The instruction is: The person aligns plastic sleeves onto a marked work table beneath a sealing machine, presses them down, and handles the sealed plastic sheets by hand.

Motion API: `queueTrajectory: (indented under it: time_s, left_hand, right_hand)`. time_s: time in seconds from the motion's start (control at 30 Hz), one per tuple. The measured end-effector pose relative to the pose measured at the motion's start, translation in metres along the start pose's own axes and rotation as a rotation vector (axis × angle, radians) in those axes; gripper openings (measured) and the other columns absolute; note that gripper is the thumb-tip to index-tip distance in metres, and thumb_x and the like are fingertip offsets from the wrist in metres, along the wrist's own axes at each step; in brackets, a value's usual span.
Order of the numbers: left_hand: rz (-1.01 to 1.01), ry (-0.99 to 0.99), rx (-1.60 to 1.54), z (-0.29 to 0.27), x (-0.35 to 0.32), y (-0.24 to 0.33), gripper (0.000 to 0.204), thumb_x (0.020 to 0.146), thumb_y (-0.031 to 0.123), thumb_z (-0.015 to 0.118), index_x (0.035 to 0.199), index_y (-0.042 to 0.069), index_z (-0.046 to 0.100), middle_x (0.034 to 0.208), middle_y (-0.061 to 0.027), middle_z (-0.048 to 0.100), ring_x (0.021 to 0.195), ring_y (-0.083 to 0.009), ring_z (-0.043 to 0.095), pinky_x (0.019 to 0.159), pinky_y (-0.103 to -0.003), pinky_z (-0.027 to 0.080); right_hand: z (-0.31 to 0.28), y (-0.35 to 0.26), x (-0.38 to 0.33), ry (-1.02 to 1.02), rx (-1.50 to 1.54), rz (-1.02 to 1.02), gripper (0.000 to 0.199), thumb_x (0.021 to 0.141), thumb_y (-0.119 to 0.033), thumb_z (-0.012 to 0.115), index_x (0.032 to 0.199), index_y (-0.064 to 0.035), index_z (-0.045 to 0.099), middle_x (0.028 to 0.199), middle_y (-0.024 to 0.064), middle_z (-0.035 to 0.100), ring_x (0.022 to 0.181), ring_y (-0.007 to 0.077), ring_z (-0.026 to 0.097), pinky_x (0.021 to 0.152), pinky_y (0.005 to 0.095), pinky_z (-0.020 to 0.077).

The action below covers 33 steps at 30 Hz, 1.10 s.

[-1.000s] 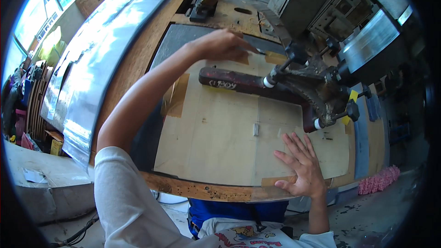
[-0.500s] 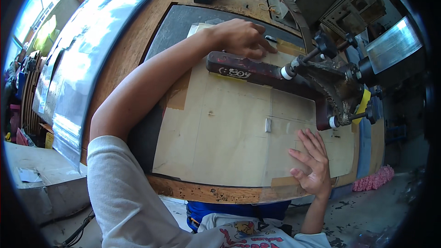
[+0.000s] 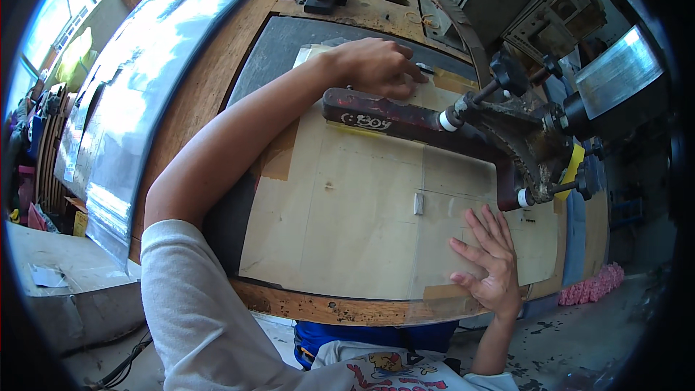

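My left hand [image 3: 378,66] reaches across to the far side of the pale board [image 3: 355,224], behind a dark red metal bar [image 3: 405,117]. Its index finger rests on the surface near a small dark piece [image 3: 425,68]; the other fingers are bent and partly hidden. Spread flat, my right hand [image 3: 492,261] lies on a clear plastic sheet [image 3: 438,275] covering part of the board. That sheet hangs past the table's front edge. Both hands appear to hold nothing. A small whitish block [image 3: 418,203] sits on the board left of my right fingertips.
The bar joins a metal machine head [image 3: 532,134] with black knobs at the right. Long clear plastic sheeting [image 3: 170,51] lies along the left. Brown tape [image 3: 279,158] sits on the board's left edge. A pink bundle [image 3: 592,284] is low at the right.
The view has shifted slightly. My left index finger has drawn back a little to the left. My right hand has slid slightly left, still flat on the clear sheet.
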<state>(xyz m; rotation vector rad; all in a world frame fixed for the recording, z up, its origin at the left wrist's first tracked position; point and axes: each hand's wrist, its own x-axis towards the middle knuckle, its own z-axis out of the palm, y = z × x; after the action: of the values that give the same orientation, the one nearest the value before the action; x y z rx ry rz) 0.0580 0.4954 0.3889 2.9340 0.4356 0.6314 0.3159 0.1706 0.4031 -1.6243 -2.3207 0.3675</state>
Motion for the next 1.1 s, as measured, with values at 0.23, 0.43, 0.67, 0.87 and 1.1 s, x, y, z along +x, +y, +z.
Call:
queueTrajectory:
  time_s: [0.23,0.43,0.67,0.87,1.1]
  left_hand:
    - [-0.037,-0.039,-0.028,0.002,0.001,0.002,0.043,0.093,0.03,0.054,0.13,0.014,0.069,0.089,-0.0158,0.063,0.076,-0.0319,0.068,0.075,-0.046,0.056]
    - [0.03,0.012,0.015,0.008,-0.001,-0.008,0.042,0.096,0.027,0.054,0.133,0.015,0.069,0.091,-0.016,0.063,0.079,-0.0328,0.067,0.077,-0.046,0.056]
    - [0.011,0.005,0.093,0.007,0.004,-0.006,0.038,0.1,0.023,0.051,0.132,0.014,0.07,0.086,-0.0133,0.06,0.076,-0.0273,0.065,0.075,-0.043,0.055]
    - [0.01,0.003,0.067,0.005,0.004,-0.004,0.035,0.1,0.024,0.054,0.129,0.015,0.072,0.086,-0.0137,0.064,0.078,-0.0274,0.067,0.075,-0.043,0.054]
    - [-0.082,-0.054,0.117,0.002,0.001,-0.002,0.038,0.098,0.03,0.052,0.128,0.018,0.073,0.097,-0.0149,0.069,0.084,-0.0283,0.069,0.084,-0.042,0.057]
  right_hand:
    - [-0.001,-0.002,-0.002,0.015,0.003,0.001,0.049,0.079,-0.052,0.078,0.115,-0.0194,0.079,0.145,0.0153,0.059,0.143,0.0429,0.044,0.12,0.0593,0.0247]
    - [-0.001,0.004,-0.019,-0.03,0.032,-0.014,0.049,0.081,-0.055,0.076,0.115,-0.0205,0.078,0.145,0.0168,0.059,0.142,0.0424,0.045,0.119,0.0607,0.0256]
    - [0.001,-0.012,-0.029,-0.042,-0.067,0.004,0.058,0.085,-0.066,0.066,0.127,-0.0263,0.073,0.153,0.0173,0.05,0.143,0.0442,0.042,0.118,0.065,0.0233]
    - [0.001,-0.009,-0.03,-0.068,-0.06,-0.02,0.057,0.086,-0.065,0.066,0.128,-0.0282,0.073,0.154,0.0162,0.049,0.145,0.0432,0.041,0.119,0.0643,0.0217]
    - [0.002,-0.012,-0.028,-0.081,-0.056,-0.021,0.056,0.086,-0.065,0.065,0.127,-0.0272,0.074,0.155,0.0166,0.048,0.146,0.0439,0.039,0.12,0.0637,0.0227]
